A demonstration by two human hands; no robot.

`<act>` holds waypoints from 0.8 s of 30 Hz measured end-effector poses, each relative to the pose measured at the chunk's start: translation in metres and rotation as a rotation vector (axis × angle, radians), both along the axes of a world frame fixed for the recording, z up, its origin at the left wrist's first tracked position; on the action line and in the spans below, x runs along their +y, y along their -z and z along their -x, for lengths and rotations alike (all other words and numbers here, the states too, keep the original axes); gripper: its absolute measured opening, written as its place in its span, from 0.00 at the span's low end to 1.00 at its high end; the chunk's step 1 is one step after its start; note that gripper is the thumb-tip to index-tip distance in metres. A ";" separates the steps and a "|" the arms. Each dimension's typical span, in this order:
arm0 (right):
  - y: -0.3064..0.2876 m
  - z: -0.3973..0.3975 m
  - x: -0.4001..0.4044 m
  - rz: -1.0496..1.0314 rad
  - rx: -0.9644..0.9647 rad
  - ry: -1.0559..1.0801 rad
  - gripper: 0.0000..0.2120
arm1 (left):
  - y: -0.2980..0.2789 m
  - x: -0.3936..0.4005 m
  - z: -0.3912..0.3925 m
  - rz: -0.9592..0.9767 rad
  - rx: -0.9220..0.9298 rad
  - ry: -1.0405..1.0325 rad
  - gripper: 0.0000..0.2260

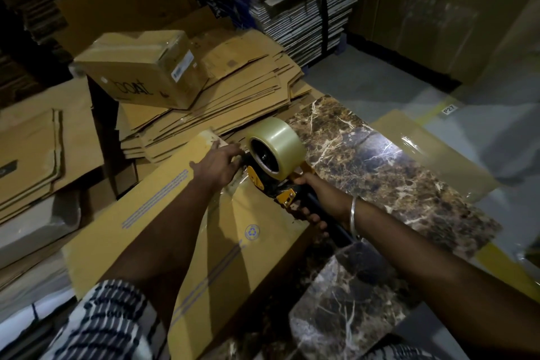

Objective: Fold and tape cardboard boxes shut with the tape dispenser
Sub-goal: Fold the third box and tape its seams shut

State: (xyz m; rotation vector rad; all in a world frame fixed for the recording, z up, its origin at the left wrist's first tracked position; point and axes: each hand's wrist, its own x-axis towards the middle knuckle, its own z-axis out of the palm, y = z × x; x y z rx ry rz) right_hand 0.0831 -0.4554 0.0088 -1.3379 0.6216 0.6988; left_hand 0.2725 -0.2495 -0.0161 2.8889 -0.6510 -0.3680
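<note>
The left hand (217, 165) reaches forward over the cardboard box (187, 231), palm down, its fingers laid flat near the far end of the box, just beside the front of the tape dispenser (273, 172). This grip is released; the fingers press rather than curl. The right hand (311, 207) comes in from the right with a metal bangle (354, 218) on the wrist, and its grip is clenched around the dispenser's dark handle. The dispenser, yellow and black with a big roll of clear tape (277, 146) on top, sits on the box's upper face, along a glossy strip of tape that runs down the middle seam.

The box lies on a table (394, 172) with a dark, marble-patterned top, its near end hanging toward the person. Past it a stack of flattened cartons (233, 96) carries a small sealed box (146, 67) wrapped in clear tape. More flat cardboard (38, 152) lies to the left, and bundled sheets (301, 6) are stacked tall at the back. The floor (380, 82) is grey, with a yellow line.

The room is dim. The dispenser's front edge is hidden behind the left fingers, and the handle's lower end is lost in shadow. Patterned sleeves (111, 321) are cut off at the bottom.
</note>
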 end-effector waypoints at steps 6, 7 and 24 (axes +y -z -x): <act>0.006 0.054 -0.014 0.014 -0.010 -0.004 0.26 | 0.003 -0.001 -0.002 -0.038 0.016 -0.014 0.22; 0.006 0.059 -0.016 0.017 -0.006 -0.006 0.26 | 0.003 -0.001 -0.002 -0.041 0.020 -0.016 0.22; 0.010 0.061 -0.019 -0.008 0.034 -0.013 0.26 | 0.019 -0.008 0.044 0.199 -0.083 0.404 0.25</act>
